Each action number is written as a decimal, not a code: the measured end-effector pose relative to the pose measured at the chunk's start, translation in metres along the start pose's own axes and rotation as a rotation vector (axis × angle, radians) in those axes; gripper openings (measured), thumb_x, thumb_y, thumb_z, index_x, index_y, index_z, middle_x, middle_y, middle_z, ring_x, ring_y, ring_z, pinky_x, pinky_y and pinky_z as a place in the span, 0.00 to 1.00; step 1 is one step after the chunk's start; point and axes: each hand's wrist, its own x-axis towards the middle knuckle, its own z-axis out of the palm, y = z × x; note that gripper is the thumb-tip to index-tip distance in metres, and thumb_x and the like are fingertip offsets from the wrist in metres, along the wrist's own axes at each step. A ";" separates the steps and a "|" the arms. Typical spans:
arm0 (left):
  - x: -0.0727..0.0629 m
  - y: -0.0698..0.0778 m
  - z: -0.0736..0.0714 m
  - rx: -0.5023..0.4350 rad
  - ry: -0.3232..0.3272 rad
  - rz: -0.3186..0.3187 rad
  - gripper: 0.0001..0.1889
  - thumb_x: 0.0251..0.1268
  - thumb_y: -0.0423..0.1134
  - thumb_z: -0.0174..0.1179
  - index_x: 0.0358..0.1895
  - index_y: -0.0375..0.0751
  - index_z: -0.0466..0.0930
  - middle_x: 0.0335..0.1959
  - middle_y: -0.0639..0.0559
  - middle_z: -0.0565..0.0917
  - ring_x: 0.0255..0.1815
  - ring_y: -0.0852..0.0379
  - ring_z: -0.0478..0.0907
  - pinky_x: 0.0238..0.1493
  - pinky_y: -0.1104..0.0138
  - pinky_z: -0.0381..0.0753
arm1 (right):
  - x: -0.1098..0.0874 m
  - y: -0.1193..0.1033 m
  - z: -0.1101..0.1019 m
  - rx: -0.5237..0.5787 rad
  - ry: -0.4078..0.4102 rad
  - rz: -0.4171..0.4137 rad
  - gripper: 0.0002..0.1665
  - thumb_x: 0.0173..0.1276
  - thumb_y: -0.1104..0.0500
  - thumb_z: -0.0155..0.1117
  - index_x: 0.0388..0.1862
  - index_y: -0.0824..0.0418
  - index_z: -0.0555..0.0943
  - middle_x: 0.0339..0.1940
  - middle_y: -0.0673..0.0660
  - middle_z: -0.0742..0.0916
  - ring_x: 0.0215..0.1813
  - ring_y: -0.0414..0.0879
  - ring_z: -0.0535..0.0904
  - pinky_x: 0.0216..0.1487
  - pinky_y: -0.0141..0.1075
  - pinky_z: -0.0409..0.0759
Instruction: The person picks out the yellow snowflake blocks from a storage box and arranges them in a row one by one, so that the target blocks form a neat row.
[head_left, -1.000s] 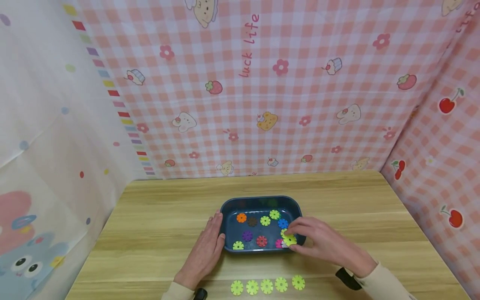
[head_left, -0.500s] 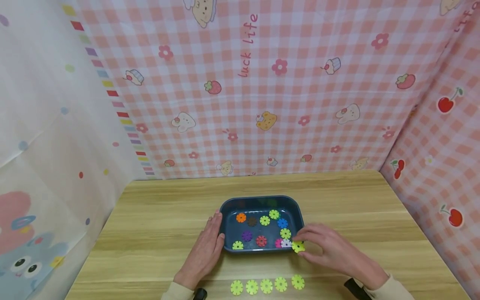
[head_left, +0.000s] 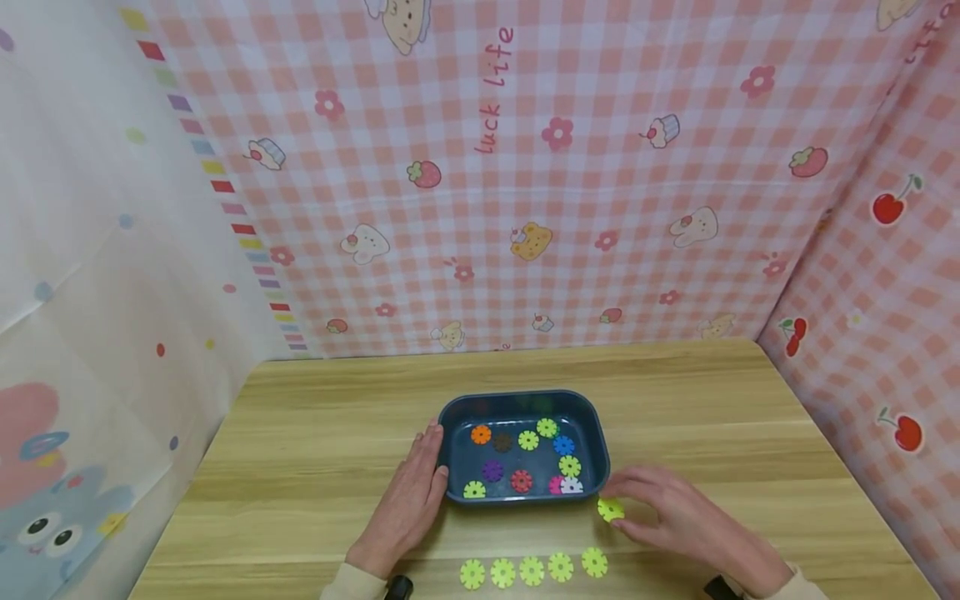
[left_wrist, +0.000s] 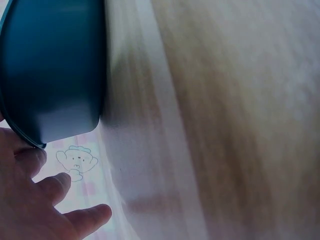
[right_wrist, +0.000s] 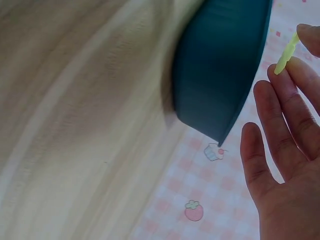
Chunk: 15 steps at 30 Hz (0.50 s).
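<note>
My right hand [head_left: 663, 512] pinches a yellow-green notched plastic disc [head_left: 611, 509] between thumb and fingers, just outside the front right corner of a dark blue tray [head_left: 517, 502]. In the right wrist view the disc [right_wrist: 287, 54] shows edge-on at the fingertips. My left hand [head_left: 405, 504] rests along the tray's left side with its fingers straight, the fingertips at the rim. Inside the tray lie several notched discs: orange [head_left: 481, 434], brown [head_left: 502, 442], purple [head_left: 492, 471], red [head_left: 521, 481], blue [head_left: 564, 445], white [head_left: 572, 485], a partly covered pink one [head_left: 556, 484] and several yellow-green ones [head_left: 528, 440].
A row of several yellow-green discs [head_left: 532, 571] lies on the wooden table [head_left: 337, 433] in front of the tray. Behind the table hangs a pink checked cloth [head_left: 480, 208]. Other cloths hang at the left and right sides.
My right hand has lifted the yellow-green disc from the tray's right end and carried it over the rim, toward the front right. My left hand has stayed at the tray's side.
</note>
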 end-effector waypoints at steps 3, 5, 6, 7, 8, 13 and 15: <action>0.000 -0.001 0.000 -0.003 0.002 0.006 0.30 0.86 0.43 0.43 0.83 0.37 0.52 0.85 0.44 0.53 0.83 0.40 0.52 0.75 0.38 0.61 | -0.003 0.002 0.002 -0.007 -0.021 0.010 0.14 0.67 0.53 0.76 0.51 0.47 0.88 0.51 0.40 0.85 0.52 0.39 0.81 0.53 0.43 0.86; 0.001 -0.001 0.000 -0.007 0.004 0.012 0.30 0.86 0.43 0.43 0.83 0.36 0.52 0.85 0.44 0.53 0.83 0.39 0.52 0.75 0.38 0.61 | -0.005 0.003 0.005 -0.007 -0.027 -0.005 0.14 0.68 0.52 0.76 0.52 0.48 0.88 0.51 0.40 0.85 0.52 0.40 0.81 0.54 0.43 0.85; 0.001 -0.002 0.001 -0.008 0.005 0.015 0.30 0.86 0.43 0.44 0.83 0.36 0.52 0.85 0.44 0.53 0.83 0.39 0.52 0.75 0.38 0.61 | -0.005 0.003 0.006 -0.003 -0.036 -0.004 0.14 0.68 0.52 0.75 0.52 0.48 0.88 0.51 0.40 0.85 0.52 0.39 0.81 0.54 0.43 0.85; 0.001 -0.002 0.001 -0.010 0.006 0.018 0.30 0.86 0.43 0.44 0.83 0.36 0.52 0.85 0.44 0.53 0.83 0.38 0.52 0.75 0.38 0.61 | -0.006 0.004 0.007 0.006 -0.049 -0.001 0.14 0.69 0.51 0.75 0.52 0.48 0.88 0.51 0.40 0.85 0.52 0.39 0.81 0.54 0.43 0.85; 0.001 -0.002 0.001 -0.011 0.006 0.020 0.30 0.86 0.43 0.44 0.83 0.36 0.52 0.85 0.44 0.53 0.83 0.38 0.53 0.75 0.38 0.61 | -0.007 0.004 0.008 0.020 -0.069 0.009 0.14 0.70 0.50 0.74 0.52 0.48 0.88 0.52 0.40 0.85 0.52 0.39 0.80 0.54 0.42 0.85; 0.001 -0.002 0.000 -0.011 0.003 0.022 0.30 0.86 0.43 0.44 0.83 0.36 0.53 0.85 0.43 0.53 0.83 0.38 0.53 0.74 0.37 0.62 | -0.013 0.004 0.012 0.100 -0.209 0.155 0.16 0.73 0.40 0.68 0.55 0.42 0.86 0.54 0.37 0.84 0.53 0.38 0.78 0.58 0.42 0.83; 0.001 -0.002 0.000 -0.011 0.002 0.019 0.30 0.86 0.43 0.44 0.83 0.36 0.53 0.85 0.44 0.53 0.83 0.38 0.53 0.74 0.37 0.61 | -0.015 0.004 0.013 0.116 -0.244 0.196 0.17 0.72 0.38 0.67 0.55 0.39 0.86 0.54 0.35 0.83 0.53 0.38 0.77 0.59 0.41 0.82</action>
